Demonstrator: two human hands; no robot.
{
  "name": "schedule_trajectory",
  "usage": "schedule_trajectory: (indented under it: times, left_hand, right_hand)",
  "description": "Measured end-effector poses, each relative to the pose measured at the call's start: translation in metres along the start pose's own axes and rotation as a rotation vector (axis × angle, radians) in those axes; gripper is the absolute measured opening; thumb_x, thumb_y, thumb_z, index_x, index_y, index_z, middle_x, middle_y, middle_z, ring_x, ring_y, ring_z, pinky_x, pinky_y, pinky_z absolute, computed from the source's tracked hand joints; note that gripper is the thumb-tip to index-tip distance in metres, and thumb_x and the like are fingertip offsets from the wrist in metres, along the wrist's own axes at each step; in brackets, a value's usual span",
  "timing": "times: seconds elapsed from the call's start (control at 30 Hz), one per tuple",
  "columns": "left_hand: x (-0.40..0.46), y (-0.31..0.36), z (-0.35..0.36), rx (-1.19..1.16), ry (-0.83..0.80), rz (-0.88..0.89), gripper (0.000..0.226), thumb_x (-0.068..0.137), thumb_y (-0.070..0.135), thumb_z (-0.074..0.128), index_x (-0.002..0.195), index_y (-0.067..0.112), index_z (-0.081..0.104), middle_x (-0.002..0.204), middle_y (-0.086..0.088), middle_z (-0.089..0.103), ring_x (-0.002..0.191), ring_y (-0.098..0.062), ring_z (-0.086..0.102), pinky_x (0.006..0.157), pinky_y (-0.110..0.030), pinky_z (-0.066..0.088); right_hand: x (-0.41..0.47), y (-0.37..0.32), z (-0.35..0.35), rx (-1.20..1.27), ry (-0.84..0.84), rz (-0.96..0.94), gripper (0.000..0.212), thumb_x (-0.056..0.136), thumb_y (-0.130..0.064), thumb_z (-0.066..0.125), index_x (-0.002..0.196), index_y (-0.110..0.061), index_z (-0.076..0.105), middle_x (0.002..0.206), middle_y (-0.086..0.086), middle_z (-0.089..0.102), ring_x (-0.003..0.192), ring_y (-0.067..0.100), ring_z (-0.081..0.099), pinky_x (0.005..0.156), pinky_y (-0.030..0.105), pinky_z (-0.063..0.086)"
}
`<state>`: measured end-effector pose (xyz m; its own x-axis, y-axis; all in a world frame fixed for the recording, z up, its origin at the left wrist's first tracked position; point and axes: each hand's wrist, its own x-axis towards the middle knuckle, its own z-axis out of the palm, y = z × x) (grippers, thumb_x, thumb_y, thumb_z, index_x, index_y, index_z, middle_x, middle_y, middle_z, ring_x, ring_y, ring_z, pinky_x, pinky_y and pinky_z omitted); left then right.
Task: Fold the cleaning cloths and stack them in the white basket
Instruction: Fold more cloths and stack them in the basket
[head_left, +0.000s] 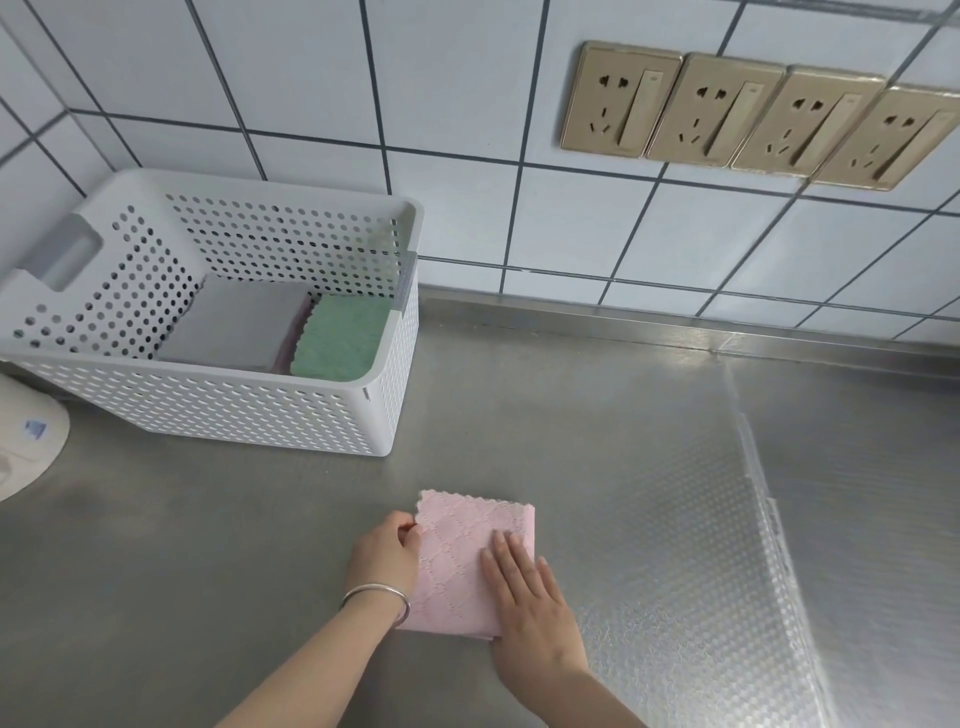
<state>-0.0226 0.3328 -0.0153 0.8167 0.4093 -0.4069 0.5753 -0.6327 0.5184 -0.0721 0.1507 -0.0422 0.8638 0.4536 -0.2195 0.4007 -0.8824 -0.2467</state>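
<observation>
Pink cloth (467, 561) is folded small on the counter (208, 571), down at 6 o'clock. Right hand (530, 608) lies flat and spread on it, left hand (384, 556) pinches its left edge. Looks like final smoothing; next it needs lifting into the white basket (260, 410) up at 10 o'clock, beside the grey cloth (234, 327) and green cloth (337, 338).
</observation>
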Motion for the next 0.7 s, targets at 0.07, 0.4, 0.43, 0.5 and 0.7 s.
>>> schedule_trajectory:
  times: [0.07, 0.4, 0.43, 0.5, 0.7]
  left_hand:
    - [0.0, 0.0, 0.0, 0.008, 0.007, 0.023, 0.016, 0.091, 0.023, 0.053, 0.101, 0.017, 0.065, 0.098, -0.003, 0.07, 0.094, -0.029, 0.061, 0.074, -0.03, 0.044]
    - [-0.002, -0.015, 0.005, 0.22, 0.262, 0.505, 0.032, 0.074, 0.034, 0.047, 0.099, 0.017, 0.057, 0.102, -0.003, 0.061, 0.092, -0.026, 0.056, 0.08, -0.037, 0.044]
    - [-0.003, -0.017, 0.009, 0.321, 0.224, 0.596, 0.043, 0.073, 0.037, 0.044, 0.109, 0.018, 0.056, 0.114, -0.002, 0.06, 0.103, -0.024, 0.052, 0.09, -0.037, 0.038]
    - [-0.004, -0.019, 0.019, 0.457, 0.135, 0.738, 0.059, 0.077, 0.042, 0.042, 0.13, 0.016, 0.049, 0.138, -0.001, 0.049, 0.127, -0.021, 0.038, 0.106, -0.042, 0.022]
    - [-0.002, -0.024, 0.033, 0.585, 0.024, 0.829, 0.069, 0.085, 0.052, 0.036, 0.141, 0.013, 0.03, 0.148, -0.007, 0.035, 0.137, -0.025, 0.027, 0.107, -0.045, 0.02]
  right_hand:
    - [0.0, 0.001, -0.001, 0.0, -0.008, 0.007, 0.119, 0.046, -0.032, 0.069, 0.148, -0.009, 0.013, 0.154, 0.006, 0.013, 0.142, 0.021, 0.011, 0.11, 0.037, 0.008]
    - [0.002, 0.0, -0.031, -0.064, 0.205, 0.028, 0.062, 0.09, -0.05, 0.032, 0.127, -0.007, 0.057, 0.136, 0.006, 0.053, 0.131, 0.018, 0.033, 0.107, 0.038, 0.014]
    - [0.007, 0.0, -0.033, -0.068, 0.203, 0.051, 0.06, 0.096, -0.044, 0.022, 0.127, -0.006, 0.057, 0.135, 0.007, 0.053, 0.132, 0.019, 0.032, 0.107, 0.038, 0.014]
    - [0.018, 0.001, -0.032, -0.064, 0.159, 0.108, 0.064, 0.099, -0.04, 0.008, 0.131, -0.004, 0.05, 0.139, 0.009, 0.049, 0.135, 0.022, 0.027, 0.108, 0.039, 0.014]
    - [0.031, 0.012, -0.017, -0.034, 0.098, 0.209, 0.061, 0.099, -0.048, 0.007, 0.14, -0.009, 0.03, 0.146, 0.006, 0.038, 0.145, 0.014, -0.005, 0.111, 0.037, 0.01]
